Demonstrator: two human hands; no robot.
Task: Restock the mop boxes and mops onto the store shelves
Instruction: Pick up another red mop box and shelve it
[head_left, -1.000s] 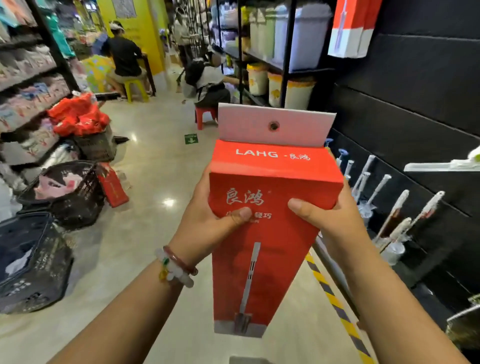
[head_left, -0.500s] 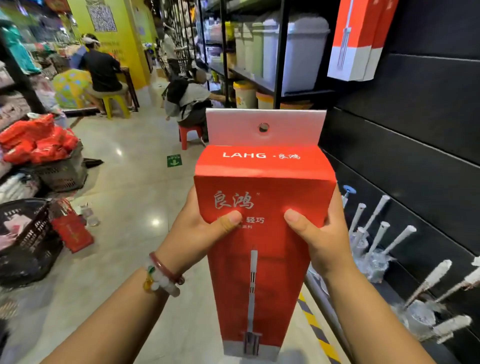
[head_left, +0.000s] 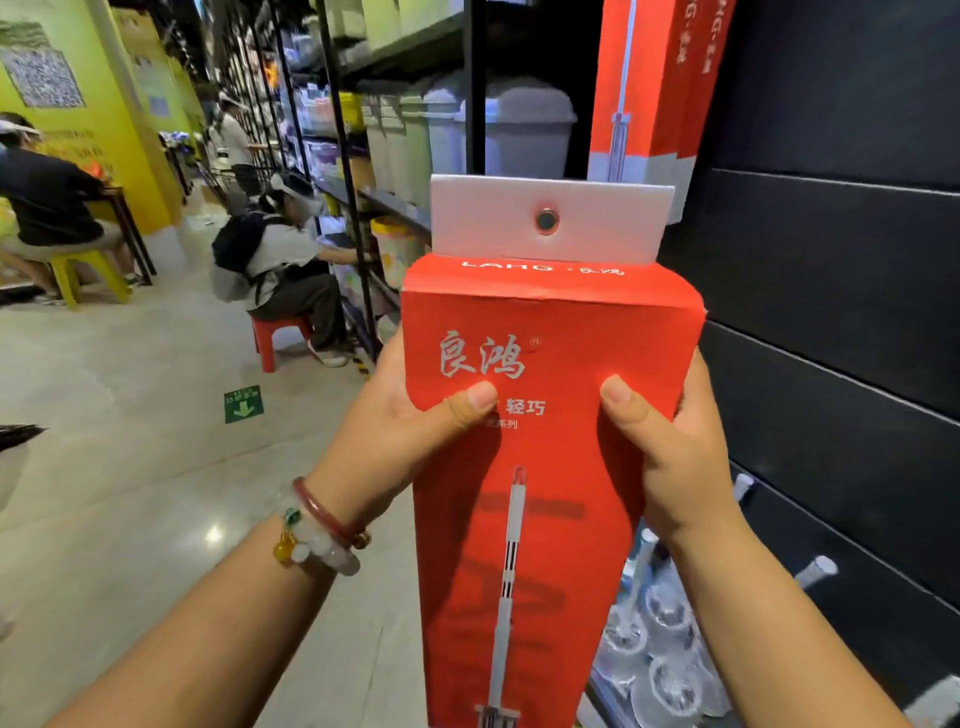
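While both the left hand (head_left: 410, 415) and right hand (head_left: 670, 447) clasp the tall red cardboard mop box (head_left: 545, 467) upright before the black slatted wall (head_left: 831, 312), its white hang tab's eyelet (head_left: 546, 221) should be aligned squarely with a hook, beside the hanging red boxes (head_left: 654, 88).

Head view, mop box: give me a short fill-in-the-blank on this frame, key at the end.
1. The red mop box is gripped by ____ hands, the left hand and the right hand.
2. The white hang tab on top of the box has one round ____.
3. Beaded bracelets sit on the ____ wrist.
4. The seated person with the backpack is on a ____ stool.

Missing words: both; hole; left; red
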